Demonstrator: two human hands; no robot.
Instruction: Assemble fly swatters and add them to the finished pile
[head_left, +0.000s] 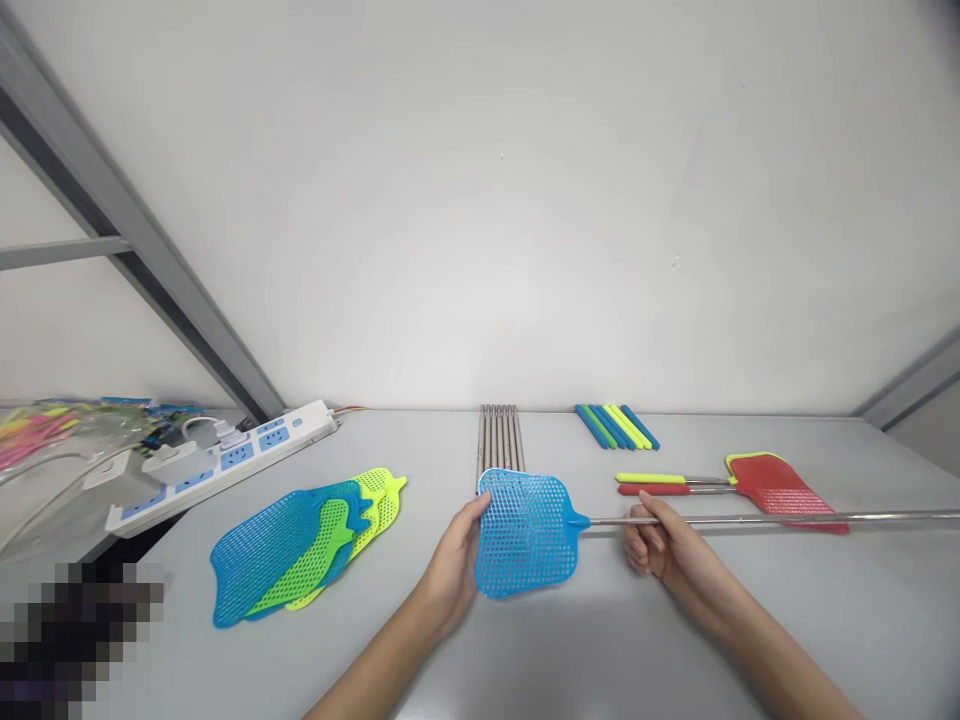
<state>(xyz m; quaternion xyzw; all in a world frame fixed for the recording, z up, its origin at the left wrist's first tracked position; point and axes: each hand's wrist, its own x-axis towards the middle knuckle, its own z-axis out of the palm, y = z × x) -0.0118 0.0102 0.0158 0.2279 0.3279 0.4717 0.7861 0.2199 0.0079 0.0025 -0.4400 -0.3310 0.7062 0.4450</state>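
Note:
My left hand (451,570) grips the left edge of a blue fly swatter head (525,535), thumb in front and fingers partly hidden behind the mesh. From the head's neck a long metal rod (750,519) runs right, past the frame's edge. My right hand (660,540) is closed around this rod near the neck. Behind the blue head lie several metal rods (501,440) side by side. To my left is a fanned pile of swatter heads (270,550) in blue, green and yellow.
Several coloured handle sleeves (616,426) lie by the wall. Swatters with handles, a red one (780,485) on top of a yellow one, rest at the right. A white power strip (225,465) with plugs and plastic bags (60,435) occupy the left. A metal post (142,210) rises there.

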